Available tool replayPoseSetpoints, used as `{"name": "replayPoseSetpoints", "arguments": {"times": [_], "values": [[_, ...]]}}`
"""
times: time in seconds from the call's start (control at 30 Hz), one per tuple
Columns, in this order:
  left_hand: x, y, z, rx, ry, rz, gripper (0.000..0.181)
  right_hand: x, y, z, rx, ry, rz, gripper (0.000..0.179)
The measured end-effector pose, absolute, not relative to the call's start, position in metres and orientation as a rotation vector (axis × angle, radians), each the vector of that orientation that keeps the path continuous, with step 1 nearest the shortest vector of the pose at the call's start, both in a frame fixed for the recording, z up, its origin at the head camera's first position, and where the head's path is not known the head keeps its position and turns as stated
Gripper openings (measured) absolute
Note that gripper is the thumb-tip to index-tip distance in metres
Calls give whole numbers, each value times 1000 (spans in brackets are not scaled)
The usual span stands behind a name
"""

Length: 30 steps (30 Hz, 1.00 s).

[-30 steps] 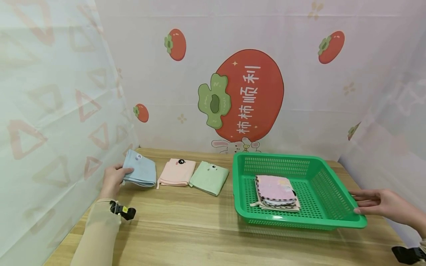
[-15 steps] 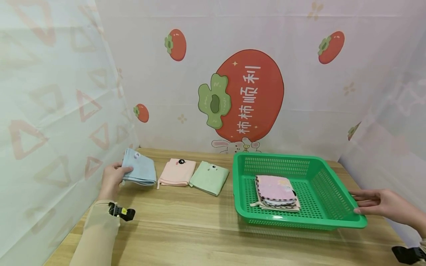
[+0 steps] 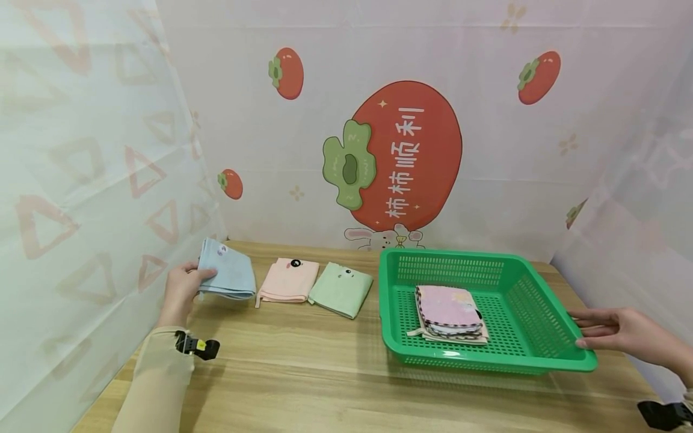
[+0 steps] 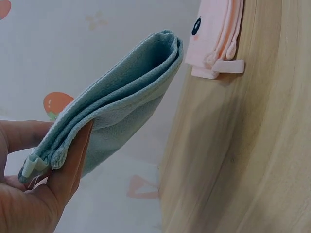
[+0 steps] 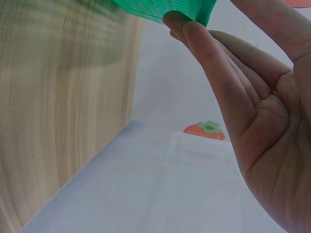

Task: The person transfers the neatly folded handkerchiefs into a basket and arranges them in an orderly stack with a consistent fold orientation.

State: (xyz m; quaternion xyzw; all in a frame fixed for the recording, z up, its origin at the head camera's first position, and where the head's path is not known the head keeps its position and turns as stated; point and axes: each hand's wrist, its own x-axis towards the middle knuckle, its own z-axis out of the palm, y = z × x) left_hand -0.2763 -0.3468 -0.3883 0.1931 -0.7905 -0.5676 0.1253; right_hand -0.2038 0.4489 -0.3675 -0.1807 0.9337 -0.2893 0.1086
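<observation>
A folded light-blue towel [image 3: 230, 270] with small printed eyes is pinched at its left edge by my left hand [image 3: 183, 287]. In the left wrist view the blue towel [image 4: 116, 102] shows its layered folds, tilted, with thumb and fingers on opposite sides and the table's surface off to the right. To its right lie a folded pink towel [image 3: 288, 281] and a folded green towel [image 3: 341, 290]. My right hand [image 3: 622, 334] touches the right side of a green plastic basket [image 3: 395, 337]. Its fingers [image 5: 214, 73] are nearly straight, fingertips at the basket's edge.
Inside the basket, a pink towel with a checked edge [image 3: 446, 307] lies on top of a cream one [image 3: 482, 340]. The wooden table [image 3: 303, 373] is bordered by printed cloth walls [image 3: 108, 180] at the left, back and right.
My left hand has raised the blue towel slightly, and its upper left corner now sits higher. The right hand, the basket and the other towels have stayed in place.
</observation>
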Motion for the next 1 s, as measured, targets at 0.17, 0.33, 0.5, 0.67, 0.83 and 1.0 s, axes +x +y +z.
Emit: {"name": "replayPoseSetpoints", "arguments": {"times": [0.17,0.33,0.5,0.67,0.83,1.0], "values": [[-276,-345,-387,558,-2313,-1650,45,-203,448,-367,-526,2748,-841,59],[-274,-341,-383,534,-2317,-1663,48,-202,447,-366,-478,2733,-828,62],[-273,-335,-380,515,-2323,-1659,48,-202,446,-365,-465,2733,-822,63],[-273,-331,-378,509,-2321,-1646,42,-202,446,-365,-474,2735,-820,62],[-273,-328,-377,488,-2311,-1639,36,-203,447,-367,-505,2737,-838,60],[-272,-324,-375,456,-2317,-1643,35,-203,448,-367,-504,2737,-848,59]]}}
